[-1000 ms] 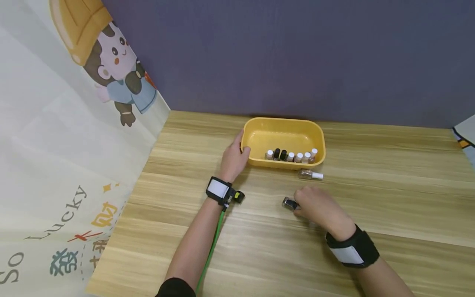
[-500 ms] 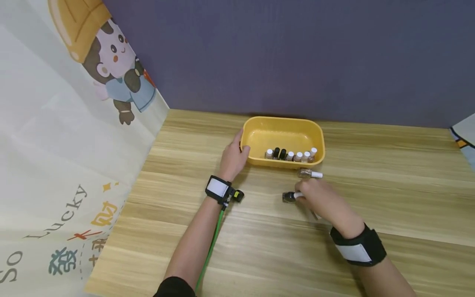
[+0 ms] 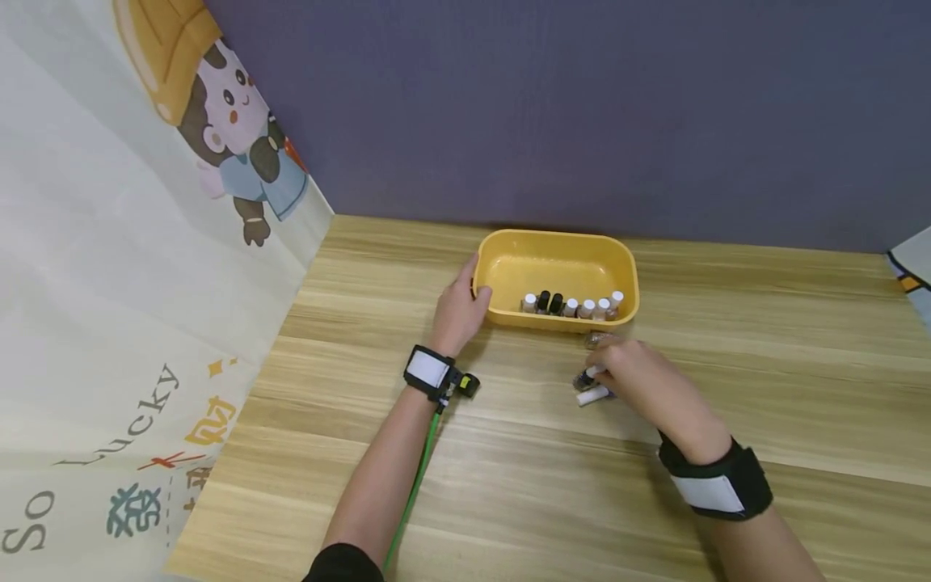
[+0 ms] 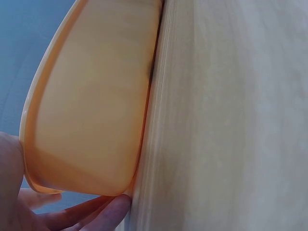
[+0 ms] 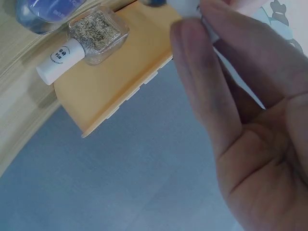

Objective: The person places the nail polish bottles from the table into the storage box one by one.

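A small bottle [image 3: 587,378] has been lifted off the table [image 3: 764,364] by the pinching right hand [image 3: 640,380] and carried toward twelve o'clock, nearer the yellow tray [image 3: 556,246], whose nine o'clock end is gripped by the left hand [image 3: 458,311], so its placing in the tray seems close.

Place: a staged recording corner, more a small studio set-up than a lived-in room.
Backdrop: a plain purple-grey wall [image 3: 582,105] closes off the far edge of the table, flat and bare like a partition.
Side screen: a printed cloth [image 3: 131,267] with a cartoon child and the words "So Lucky" hangs at the left.
Surface: a light wood-grain table [image 3: 764,388], holding little beyond a yellow tub [image 3: 556,263].
Gear: wrist straps [image 3: 429,370] and a green cable [image 3: 414,485] on the person's arms.
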Demonstrator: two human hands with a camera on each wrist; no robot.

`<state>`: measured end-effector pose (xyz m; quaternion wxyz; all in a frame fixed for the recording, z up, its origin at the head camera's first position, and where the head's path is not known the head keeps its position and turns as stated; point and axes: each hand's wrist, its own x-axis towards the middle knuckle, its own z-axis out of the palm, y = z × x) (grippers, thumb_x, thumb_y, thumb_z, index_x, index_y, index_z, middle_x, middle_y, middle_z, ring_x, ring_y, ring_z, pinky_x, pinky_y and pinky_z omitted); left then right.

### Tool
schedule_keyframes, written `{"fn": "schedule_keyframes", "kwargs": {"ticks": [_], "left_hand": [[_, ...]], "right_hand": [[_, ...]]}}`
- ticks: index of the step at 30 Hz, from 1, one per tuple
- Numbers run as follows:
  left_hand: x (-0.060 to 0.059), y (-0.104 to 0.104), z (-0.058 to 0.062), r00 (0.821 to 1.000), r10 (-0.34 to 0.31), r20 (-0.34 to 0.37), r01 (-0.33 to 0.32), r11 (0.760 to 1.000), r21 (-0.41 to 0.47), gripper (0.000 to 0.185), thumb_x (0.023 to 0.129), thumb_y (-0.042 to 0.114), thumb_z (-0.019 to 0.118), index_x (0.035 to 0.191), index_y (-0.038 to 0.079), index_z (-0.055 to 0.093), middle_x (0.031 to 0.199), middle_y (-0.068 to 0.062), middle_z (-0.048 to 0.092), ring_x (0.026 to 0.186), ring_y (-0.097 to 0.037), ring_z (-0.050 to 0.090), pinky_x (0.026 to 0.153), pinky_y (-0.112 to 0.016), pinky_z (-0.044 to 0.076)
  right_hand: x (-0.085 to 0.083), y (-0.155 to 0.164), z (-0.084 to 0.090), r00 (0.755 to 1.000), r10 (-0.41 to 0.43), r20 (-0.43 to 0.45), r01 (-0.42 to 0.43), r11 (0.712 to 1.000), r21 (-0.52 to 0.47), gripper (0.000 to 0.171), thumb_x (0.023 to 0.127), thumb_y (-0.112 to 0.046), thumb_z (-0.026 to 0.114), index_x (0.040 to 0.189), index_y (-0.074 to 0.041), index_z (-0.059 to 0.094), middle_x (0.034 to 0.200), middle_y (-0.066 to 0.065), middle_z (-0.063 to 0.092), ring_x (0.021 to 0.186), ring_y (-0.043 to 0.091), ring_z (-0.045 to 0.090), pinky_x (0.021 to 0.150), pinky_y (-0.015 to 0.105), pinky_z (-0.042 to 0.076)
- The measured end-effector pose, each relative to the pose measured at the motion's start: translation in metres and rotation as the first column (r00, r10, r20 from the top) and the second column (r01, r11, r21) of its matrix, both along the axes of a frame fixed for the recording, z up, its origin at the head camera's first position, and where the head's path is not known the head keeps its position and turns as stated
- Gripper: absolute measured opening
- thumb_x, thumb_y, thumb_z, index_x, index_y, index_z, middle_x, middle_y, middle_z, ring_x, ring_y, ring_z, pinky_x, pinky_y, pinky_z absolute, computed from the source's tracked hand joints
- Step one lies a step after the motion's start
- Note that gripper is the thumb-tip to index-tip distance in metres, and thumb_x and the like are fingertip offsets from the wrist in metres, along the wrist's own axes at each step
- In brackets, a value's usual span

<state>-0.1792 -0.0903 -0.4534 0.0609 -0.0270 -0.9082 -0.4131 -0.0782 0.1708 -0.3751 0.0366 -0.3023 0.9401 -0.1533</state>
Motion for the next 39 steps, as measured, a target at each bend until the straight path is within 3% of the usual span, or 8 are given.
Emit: {"fn": "schedule_keyframes", "kwargs": {"ticks": [9, 17, 39], "left_hand": [[0.001, 0.0, 0.002, 1.0, -0.012, 0.015, 0.012, 1.0, 0.017, 0.062, 0.098, 0.026, 0.047, 0.157, 0.013, 0.031, 0.067, -0.005, 0.052, 0.047, -0.013, 0.044, 0.045, -0.028, 0.041], [0.001, 0.0, 0.003, 1.0, -0.007, 0.026, 0.007, 1.0, 0.01, 0.062, 0.098, 0.025, 0.049, 0.156, 0.013, 0.032, 0.07, -0.007, 0.055, 0.048, -0.013, 0.044, 0.045, -0.027, 0.041], [0.001, 0.0, 0.004, 1.0, -0.004, 0.007, 0.004, 1.0, 0.004, 0.062, 0.097, 0.025, 0.049, 0.156, 0.014, 0.033, 0.064, -0.004, 0.048, 0.047, -0.013, 0.042, 0.044, -0.028, 0.039]], "right_hand": [[-0.001, 0.001, 0.003, 0.995, -0.003, -0.102, -0.008, 0.994, -0.11, 0.016, 0.076, 0.008, 0.077, 0.088, -0.002, 0.074, 0.089, 0.007, 0.069, 0.077, 0.017, 0.065, 0.061, 0.03, 0.053], [-0.001, 0.005, 0.01, 0.99, -0.015, -0.142, -0.003, 0.993, -0.122, 0.015, 0.077, 0.006, 0.075, 0.091, 0.0, 0.075, 0.09, 0.01, 0.072, 0.084, 0.024, 0.068, 0.066, 0.037, 0.056], [-0.002, 0.009, 0.014, 0.966, -0.003, -0.258, -0.041, 0.986, -0.164, 0.02, 0.073, 0.009, 0.08, 0.091, 0.003, 0.075, 0.095, 0.014, 0.071, 0.089, 0.029, 0.068, 0.068, 0.037, 0.059]]}}
